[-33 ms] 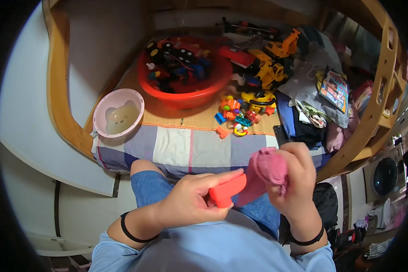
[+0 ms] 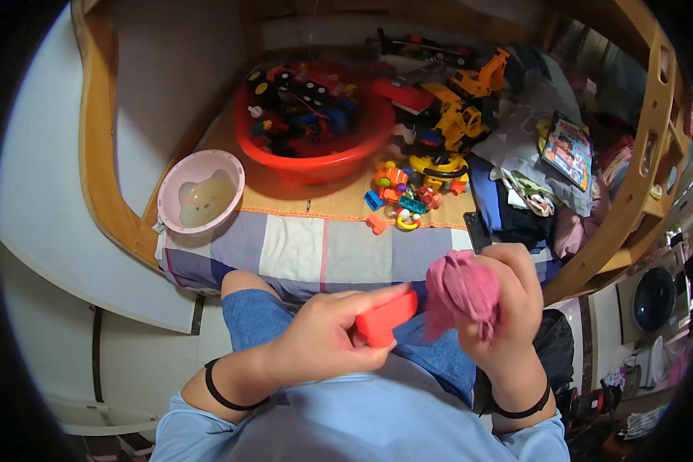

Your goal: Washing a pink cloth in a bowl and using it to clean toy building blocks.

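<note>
Above my lap, my left hand [image 2: 327, 331] grips a red plastic toy block [image 2: 387, 316], thumb and fingers closed around its left end. Just to the right, my right hand [image 2: 508, 304] is closed on a bunched pink cloth [image 2: 463, 289], whose loose end hangs down on the side facing the block. A small gap separates cloth and block. Beyond my hands, on the bed, a pile of small colourful toys [image 2: 412, 202] lies by a yellow ring-shaped toy [image 2: 439, 167].
A red basin [image 2: 316, 165] full of toys stands on the mat. Left of it is a pink basin [image 2: 164, 202] with cloudy water. Yellow toy construction vehicles [image 2: 462, 123], folded clothes [image 2: 508, 204] and a grey plastic bag [image 2: 516, 142] lie at the right, beside the wooden bed rail [image 2: 645, 154].
My right hand has shifted slightly to the right with the pink cloth, away from the block. The left hand has stayed nearly in place, the red block turned a little.
</note>
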Demonstrator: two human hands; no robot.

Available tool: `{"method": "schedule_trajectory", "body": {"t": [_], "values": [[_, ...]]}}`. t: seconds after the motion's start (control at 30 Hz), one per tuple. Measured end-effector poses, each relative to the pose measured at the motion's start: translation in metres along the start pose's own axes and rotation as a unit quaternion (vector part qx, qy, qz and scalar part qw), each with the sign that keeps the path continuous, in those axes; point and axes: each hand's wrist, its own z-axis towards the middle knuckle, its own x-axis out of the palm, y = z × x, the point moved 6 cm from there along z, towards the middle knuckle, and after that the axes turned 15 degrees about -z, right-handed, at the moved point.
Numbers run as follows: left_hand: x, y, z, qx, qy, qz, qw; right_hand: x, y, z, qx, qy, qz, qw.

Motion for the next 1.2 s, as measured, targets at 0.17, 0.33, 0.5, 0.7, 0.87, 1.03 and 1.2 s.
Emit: {"method": "schedule_trajectory", "body": {"t": [0.17,0.33,0.5,0.7,0.87,1.03,1.2], "values": [[0.002,0.002,0.007,0.046,0.002,-0.003,0.999,0.010,0.048,0.003,-0.104,0.019,0.064,0.992],[-0.001,0.040,-0.011,-0.110,-0.011,-0.171,0.979,0.023,0.018,-0.005,-0.014,0.079,0.017,0.997],[-0.006,0.019,-0.004,-0.030,-0.014,-0.152,0.988,0.020,0.000,-0.015,0.035,0.059,0.007,0.998],[-0.004,0.012,0.006,0.041,-0.008,0.007,0.999,-0.001,0.047,-0.008,-0.027,-0.027,0.049,0.998],[-0.003,0.000,0.007,0.151,-0.001,0.097,0.984,0.019,0.057,-0.006,-0.068,-0.021,0.050,0.996],[-0.005,0.012,-0.009,0.027,-0.023,0.019,0.999,0.029,0.004,-0.013,0.032,0.001,0.020,0.999],[-0.012,0.006,-0.010,0.049,-0.051,-0.147,0.987,0.026,-0.030,-0.028,0.137,-0.005,0.068,0.988]]}}
